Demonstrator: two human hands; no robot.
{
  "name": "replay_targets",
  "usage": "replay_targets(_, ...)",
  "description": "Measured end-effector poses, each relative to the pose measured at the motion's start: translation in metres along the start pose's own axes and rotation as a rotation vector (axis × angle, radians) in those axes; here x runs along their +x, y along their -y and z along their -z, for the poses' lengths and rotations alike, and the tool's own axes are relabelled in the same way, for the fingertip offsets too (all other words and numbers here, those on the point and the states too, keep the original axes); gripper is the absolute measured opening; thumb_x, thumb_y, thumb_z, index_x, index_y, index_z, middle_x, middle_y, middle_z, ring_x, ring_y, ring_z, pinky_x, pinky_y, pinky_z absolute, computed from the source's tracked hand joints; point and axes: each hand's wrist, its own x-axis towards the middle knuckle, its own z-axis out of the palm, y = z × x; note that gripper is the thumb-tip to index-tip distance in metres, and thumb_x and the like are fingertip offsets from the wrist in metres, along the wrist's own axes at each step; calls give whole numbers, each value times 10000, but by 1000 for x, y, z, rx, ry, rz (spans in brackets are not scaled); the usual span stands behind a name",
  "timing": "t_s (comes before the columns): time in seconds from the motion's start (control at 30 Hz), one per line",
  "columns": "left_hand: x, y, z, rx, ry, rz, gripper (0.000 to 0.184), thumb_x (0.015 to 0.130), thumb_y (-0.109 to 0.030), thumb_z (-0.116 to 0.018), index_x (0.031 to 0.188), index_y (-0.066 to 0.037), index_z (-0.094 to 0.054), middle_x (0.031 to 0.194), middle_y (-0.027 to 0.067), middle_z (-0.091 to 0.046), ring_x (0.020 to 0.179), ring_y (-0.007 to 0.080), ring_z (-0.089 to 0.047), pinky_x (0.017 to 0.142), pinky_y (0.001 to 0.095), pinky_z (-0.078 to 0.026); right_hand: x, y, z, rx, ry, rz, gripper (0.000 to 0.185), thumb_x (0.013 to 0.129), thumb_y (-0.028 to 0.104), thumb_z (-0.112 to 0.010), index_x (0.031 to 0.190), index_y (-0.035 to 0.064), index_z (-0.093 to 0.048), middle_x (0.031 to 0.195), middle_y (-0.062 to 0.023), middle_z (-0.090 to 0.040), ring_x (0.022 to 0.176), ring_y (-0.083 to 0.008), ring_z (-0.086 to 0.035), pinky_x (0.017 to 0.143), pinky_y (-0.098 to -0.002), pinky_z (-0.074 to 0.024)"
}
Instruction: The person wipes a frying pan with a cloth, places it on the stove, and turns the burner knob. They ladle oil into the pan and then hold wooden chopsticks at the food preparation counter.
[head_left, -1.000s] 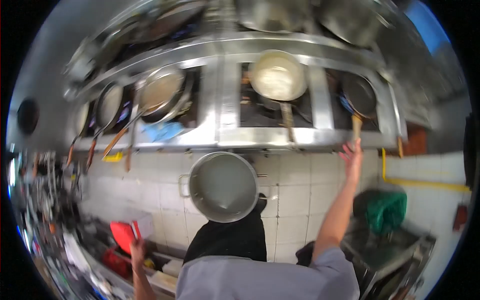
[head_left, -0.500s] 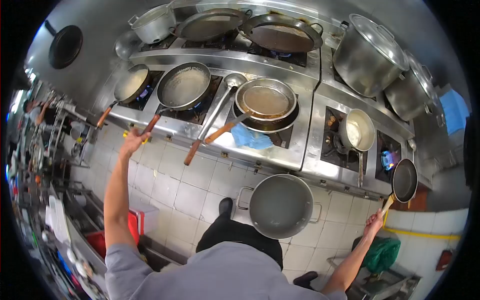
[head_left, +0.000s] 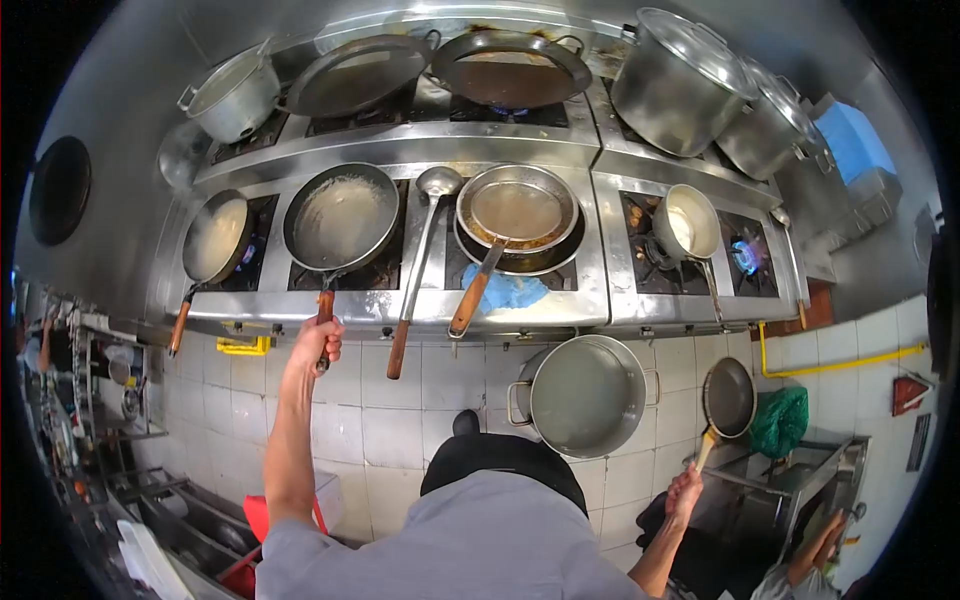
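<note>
My left hand (head_left: 318, 345) is closed round the wooden handle of a dark frying pan (head_left: 345, 215), which sits on a front burner with a pale, whitish layer in it. Out to my right side, my right hand (head_left: 684, 494) grips the light-coloured handle of a small dark frying pan (head_left: 731, 392), held in the air with nothing visible in it. Left of the larger pan, a small frying pan (head_left: 217, 238) with pale contents stands over a blue flame. A long-handled ladle (head_left: 438, 182) lies just to the right, beside a skillet (head_left: 517, 207) resting on another pan.
A large two-handled pot (head_left: 588, 395) stands low before the stove. Wide shallow pans (head_left: 362, 77) and tall lidded stockpots (head_left: 685, 85) line the back. A saucepan (head_left: 690, 225) sits near a lit burner (head_left: 746, 257). Another person's hand (head_left: 825, 543) shows at lower right.
My right hand has drawn the small pan back and down, away from the stove's right burner. My left hand has stayed on its pan's handle. The camera view has shifted.
</note>
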Motion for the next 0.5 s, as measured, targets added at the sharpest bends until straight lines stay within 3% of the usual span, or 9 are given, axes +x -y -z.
replay_targets(0.33, -36, -45, -42, -23, 29, -23, 124, 792, -51, -533, 798, -110, -424, 567, -41, -395, 391, 35, -348, 320, 198, -276, -20, -93, 47, -21, 22, -237, 252, 864, 203, -562, 689, 162, -385, 483, 73, -292, 355, -42, -296, 297, -199, -211)
replay_targets(0.5, -78, -78, -100, 84, -100, -100, 101, 794, -67, -549, 843, -109, -471, 536, -78, -338, 362, 16, -283, 295, 188, -212, -9, -124, 75, -9, 59, -338, 271, 864, 201, -560, 652, 168, -395, 468, 84, -296, 357, -37, -286, 300, -206, -212)
